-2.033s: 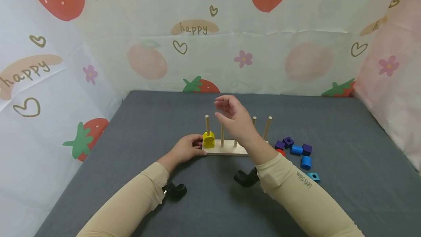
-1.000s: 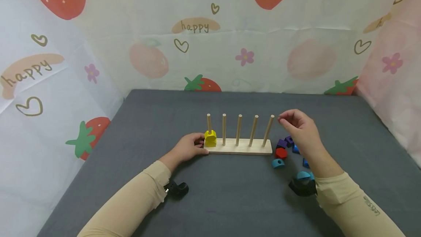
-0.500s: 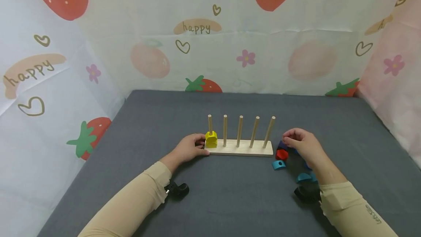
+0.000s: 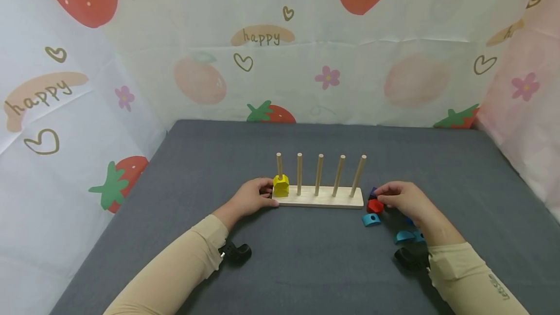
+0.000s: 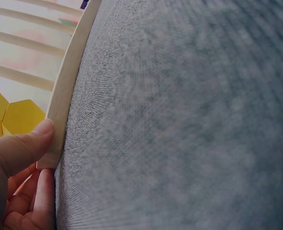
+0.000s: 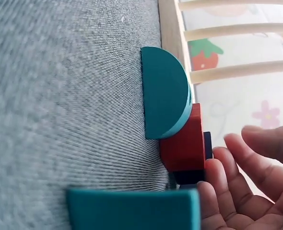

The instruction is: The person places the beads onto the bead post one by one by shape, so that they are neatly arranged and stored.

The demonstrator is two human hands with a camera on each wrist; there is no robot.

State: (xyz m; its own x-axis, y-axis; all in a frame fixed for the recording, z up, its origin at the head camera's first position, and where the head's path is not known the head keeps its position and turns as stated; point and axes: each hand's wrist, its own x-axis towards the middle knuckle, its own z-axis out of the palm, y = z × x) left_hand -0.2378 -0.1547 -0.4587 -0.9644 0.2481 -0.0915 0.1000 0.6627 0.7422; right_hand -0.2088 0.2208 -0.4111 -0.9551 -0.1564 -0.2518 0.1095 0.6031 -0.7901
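Note:
My left hand (image 4: 251, 196) grips the left end of a wooden peg stand (image 4: 323, 198); the left wrist view has the thumb (image 5: 41, 134) on its front edge, fingers around the end. Yellow beads (image 4: 281, 186) sit low on the leftmost peg, while the other pegs are bare. Beyond the stand's right end, my right hand (image 4: 407, 201) is low among loose beads, fingertips by a red bead (image 4: 375, 206) and a purple bead (image 4: 373, 192). In the right wrist view, thumb and fingers stand apart with nothing visible between them.
A light blue half-round bead (image 4: 371, 219) lies in front of the red one. More light blue beads (image 4: 404, 236) lie nearer, by the right wrist's black camera (image 4: 411, 259). The right hand partly hides blue beads. A printed cloth (image 4: 350, 62) stands behind the grey table (image 4: 323, 266).
My right hand has gone from above the pegs to the right, then down to the loose beads. The left hand keeps its hold on the stand's end.

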